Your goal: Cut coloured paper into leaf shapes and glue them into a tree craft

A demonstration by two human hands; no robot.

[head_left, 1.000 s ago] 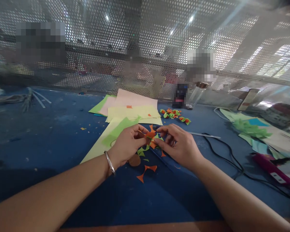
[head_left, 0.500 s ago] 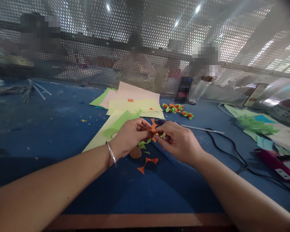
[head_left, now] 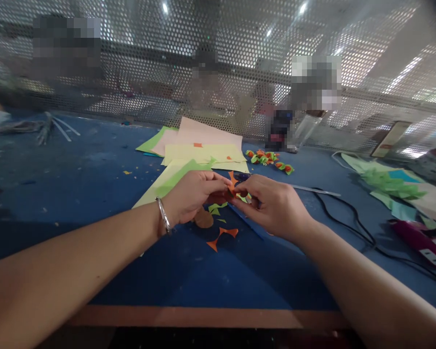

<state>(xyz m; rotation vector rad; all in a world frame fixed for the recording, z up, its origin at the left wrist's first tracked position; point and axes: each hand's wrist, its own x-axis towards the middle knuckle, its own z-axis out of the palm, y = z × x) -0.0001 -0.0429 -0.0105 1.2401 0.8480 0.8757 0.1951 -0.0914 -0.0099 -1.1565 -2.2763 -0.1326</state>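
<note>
My left hand (head_left: 191,196) and my right hand (head_left: 272,203) meet over the blue table (head_left: 94,203), fingers pinched together on a small orange paper piece (head_left: 228,194) held between them. A silver bangle (head_left: 163,215) rings my left wrist. Beneath the hands lie green paper scraps (head_left: 216,208), an orange cut-out scrap (head_left: 221,237) and a brown paper disc (head_left: 203,219). A stack of pale yellow, pink and green paper sheets (head_left: 203,150) lies just beyond my hands.
A row of small orange and green folded pieces (head_left: 271,160) lies behind the hands. A black cable (head_left: 349,223) runs to the right, near a purple tool (head_left: 419,242) and green paper cuttings (head_left: 388,184). A perforated metal screen (head_left: 218,72) closes the far side.
Both hands have drawn closer together and a little farther from me, still pinching the orange piece. The view has tilted down slightly, showing the table's near edge.
</note>
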